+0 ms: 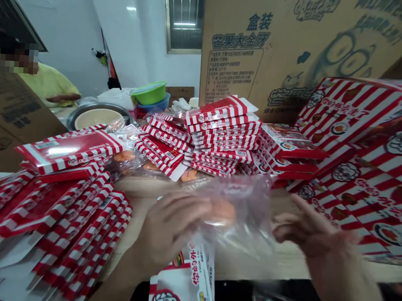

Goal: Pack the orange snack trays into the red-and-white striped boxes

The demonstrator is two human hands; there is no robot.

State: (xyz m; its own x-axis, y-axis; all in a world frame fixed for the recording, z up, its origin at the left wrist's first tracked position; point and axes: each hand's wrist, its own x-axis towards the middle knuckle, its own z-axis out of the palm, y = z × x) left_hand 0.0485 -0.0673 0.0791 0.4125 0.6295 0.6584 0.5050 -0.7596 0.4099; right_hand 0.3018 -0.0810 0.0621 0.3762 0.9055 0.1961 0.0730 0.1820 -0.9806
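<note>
My left hand (172, 230) is closed on a clear plastic bag (248, 217) with a rounded orange-brown item (221, 212) inside. The bag hangs over the wooden table's front part. At the bag's right edge is my right hand (314, 243), somewhat blurred, its fingers apart; whether a fingertip touches the plastic is unclear. Below the bag, a white and red printed carton (182, 281) stands partly hidden behind my left hand and the film.
Flattened red-and-white striped cartons (64, 215) are piled at left, with more stacks (222, 129) at the back. Striped boxes (362, 178) stand at right before a large cardboard box (248, 44). Bagged items (125, 156), a metal bowl (74, 115) and a green basin (150, 93) lie behind. A person in a yellow top (51, 84) is at far left.
</note>
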